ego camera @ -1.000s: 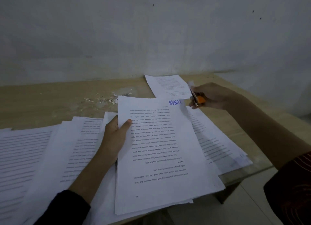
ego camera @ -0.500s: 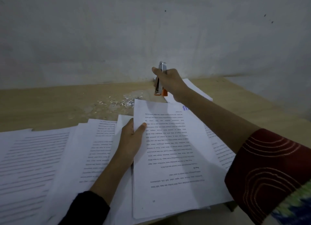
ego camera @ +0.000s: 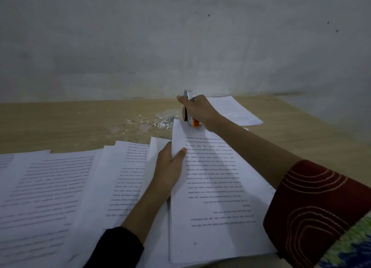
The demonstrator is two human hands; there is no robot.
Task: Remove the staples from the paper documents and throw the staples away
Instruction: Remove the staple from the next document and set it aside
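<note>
Orange stapler (ego camera: 189, 115) gripped by right hand (ego camera: 198, 109); left hand (ego camera: 170, 167) holds document (ego camera: 216, 197).

A bare plastered wall (ego camera: 180, 47) fills the upper half of the view, grey-white and uneven, mottled with faint patches. A few small dark specks (ego camera: 208, 15) dot it toward the upper right. Along its foot, where it meets the far edge of the desk (ego camera: 60, 123), runs a yellowish stain (ego camera: 90, 91). The desk top is pale wood grain, with a scuffed, lighter patch (ego camera: 128, 130) near the middle of its far side. The light is dim and flat, greying everything.
</note>
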